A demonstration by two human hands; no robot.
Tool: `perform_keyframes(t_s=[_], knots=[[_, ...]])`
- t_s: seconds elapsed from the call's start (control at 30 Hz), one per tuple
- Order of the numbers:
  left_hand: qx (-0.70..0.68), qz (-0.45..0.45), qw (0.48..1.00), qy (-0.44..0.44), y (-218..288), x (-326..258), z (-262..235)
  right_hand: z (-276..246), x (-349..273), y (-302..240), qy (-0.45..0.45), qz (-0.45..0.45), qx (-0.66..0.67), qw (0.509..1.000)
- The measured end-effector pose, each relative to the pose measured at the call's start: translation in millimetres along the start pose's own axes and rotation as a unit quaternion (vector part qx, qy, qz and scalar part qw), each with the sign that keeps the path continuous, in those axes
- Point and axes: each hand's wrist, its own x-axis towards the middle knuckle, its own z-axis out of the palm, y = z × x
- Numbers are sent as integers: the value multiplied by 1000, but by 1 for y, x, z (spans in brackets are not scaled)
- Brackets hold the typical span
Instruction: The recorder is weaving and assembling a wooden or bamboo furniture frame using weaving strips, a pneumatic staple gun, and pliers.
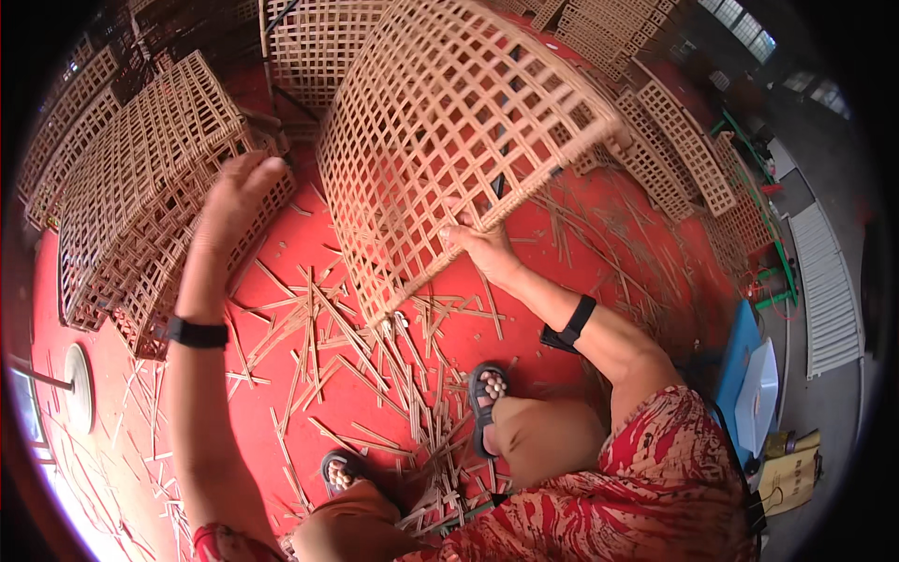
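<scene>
A large tan panel of open woven lattice [440, 122] stands tilted in front of me, its near corner pointing down toward the floor. The fingers and thumb of my right hand [482, 245] are closed on its lower edge, with some fingertips behind the weave. Away from that panel, my left hand [234, 201] is raised beside a stack of similar lattice pieces [150, 159] on the left. Its fingers are loosely bent, slightly blurred, with the thumb apart, and nothing shows in it. Whether it touches the stack I cannot tell.
Many cut cane strips [375, 365] litter the red floor [257, 421] around my feet. Other woven panels [674, 150] lie at the far right. A blue and white object [749, 393] and a yellow bag [788, 480] are at my right; a round disc on a rod [81, 388] is at left.
</scene>
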Motion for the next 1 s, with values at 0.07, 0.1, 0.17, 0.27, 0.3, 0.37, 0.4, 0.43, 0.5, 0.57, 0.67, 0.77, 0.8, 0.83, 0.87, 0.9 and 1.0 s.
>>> perform_keyframes(t_s=[0.07,0.1,0.17,0.27,0.3,0.37,0.4,0.43,0.5,0.57,0.67,0.77,0.8,0.83,0.87,0.9,1.0], knots=[[-86,45,992,-76,56,-42,42,-14,-34,-16,-11,19,-13,1000],[-92,43,993,-67,85,-57,59,-18,-49,-25,-16,32,-8,999],[-189,52,979,-51,139,-85,80,-16,-83,-38,-9,55,-13,998],[-225,84,971,-4,203,-115,100,10,-138,-48,0,-12,-27,1000],[-260,88,961,18,218,-123,105,13,-152,-54,-58,14,-74,995],[-286,74,955,1,236,-139,106,12,-181,-68,-161,154,-189,956],[-268,64,961,33,240,-147,104,9,-191,-74,-174,145,-205,952],[-257,-1,965,48,242,-158,105,4,-201,-78,-188,138,-220,947],[-287,-39,955,56,242,-181,108,-11,-212,-83,-231,168,-274,918],[-363,-21,932,0,237,-208,117,-31,-221,-83,-278,196,-365,867],[-360,-83,929,24,233,-256,152,-57,-239,-85,-272,228,-278,893],[-294,-102,947,82,225,-276,171,-72,-258,-110,24,305,-64,950],[-302,-98,944,88,225,-280,174,-73,-262,-124,67,280,46,956],[-321,-85,941,69,224,-284,174,-72,-262,-141,114,280,115,946],[-332,-56,938,81,225,-288,173,-67,-266,-157,77,223,176,956],[-305,-73,949,45,231,-295,175,-63,-274,-172,64,171,231,956],[-201,-48,978,17,256,-331,184,-53,-289,-206,47,42,197,978]])
